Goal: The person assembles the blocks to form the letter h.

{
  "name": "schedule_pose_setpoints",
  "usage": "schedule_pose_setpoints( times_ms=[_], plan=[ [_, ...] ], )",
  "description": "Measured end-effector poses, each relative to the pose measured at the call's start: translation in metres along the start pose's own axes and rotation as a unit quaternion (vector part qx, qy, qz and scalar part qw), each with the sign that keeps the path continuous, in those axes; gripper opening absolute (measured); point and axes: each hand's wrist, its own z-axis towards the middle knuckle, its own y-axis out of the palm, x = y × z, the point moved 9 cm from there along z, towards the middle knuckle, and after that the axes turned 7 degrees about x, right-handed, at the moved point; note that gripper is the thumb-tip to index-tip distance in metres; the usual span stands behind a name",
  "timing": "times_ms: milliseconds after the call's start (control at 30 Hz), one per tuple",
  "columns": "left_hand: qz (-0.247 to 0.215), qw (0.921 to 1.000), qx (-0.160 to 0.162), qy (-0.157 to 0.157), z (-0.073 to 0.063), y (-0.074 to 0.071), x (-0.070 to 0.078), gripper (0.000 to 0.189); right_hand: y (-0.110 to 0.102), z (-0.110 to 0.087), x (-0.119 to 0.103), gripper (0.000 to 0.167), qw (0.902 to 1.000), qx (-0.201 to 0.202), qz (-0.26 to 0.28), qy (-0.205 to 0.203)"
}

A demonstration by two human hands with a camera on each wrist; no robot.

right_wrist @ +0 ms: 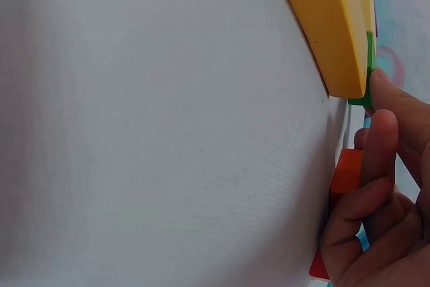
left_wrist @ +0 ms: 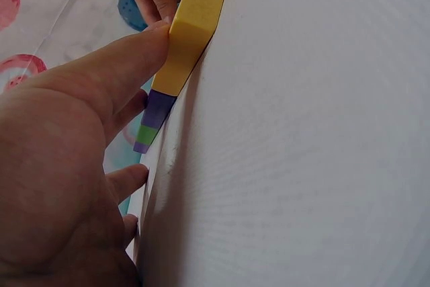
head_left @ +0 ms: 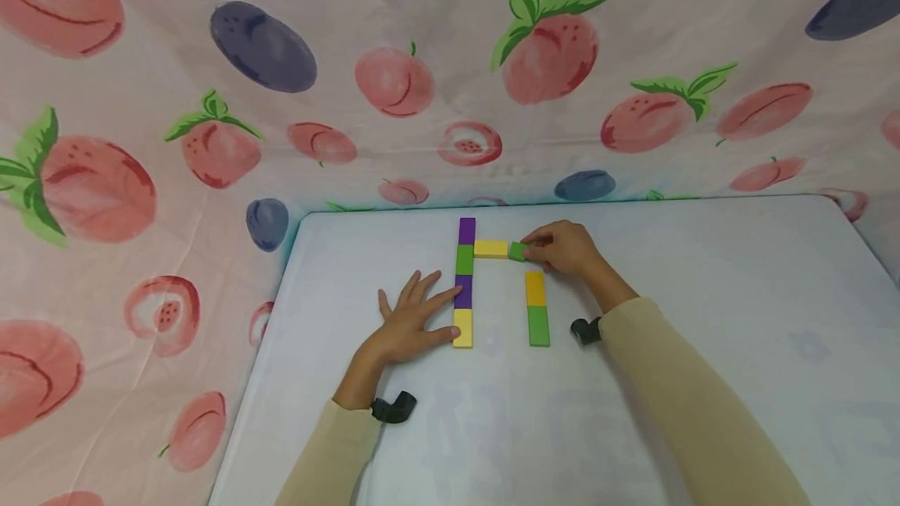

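Observation:
My left hand (head_left: 408, 326) lies with fingers spread beside a column of blocks, its thumb at a pale yellow block (head_left: 462, 332) and index fingertip at a purple block (head_left: 462, 297). Above these in the column come a green block (head_left: 464, 260) and another purple block (head_left: 467, 231). A second pale yellow block (head_left: 491, 249) extends rightward from the column's upper part. At its right end, my right hand (head_left: 568, 248) pinches a small green block (head_left: 516, 251), slightly turned. An orange-red block (right_wrist: 346, 169) shows partly behind the right hand's fingers in the right wrist view.
A yellow-orange block (head_left: 535, 289) and a green block (head_left: 538, 326) form a short column below the right hand. Everything lies on a white tabletop (head_left: 450, 428). A fruit-patterned cloth (head_left: 422, 22) borders its back and left edges. Black cameras are worn on both wrists.

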Motion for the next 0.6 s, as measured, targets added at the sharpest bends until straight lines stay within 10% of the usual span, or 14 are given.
schedule_pose_setpoints(
  times_ms=[600],
  plan=[
    [-0.008, 1.0000, 0.004, 0.004, 0.0006, 0.0005, -0.0010, 0.068, -0.0011, -0.0001, 0.0022, 0.032, 0.9998, -0.006, 0.010, 0.013]
  ],
)
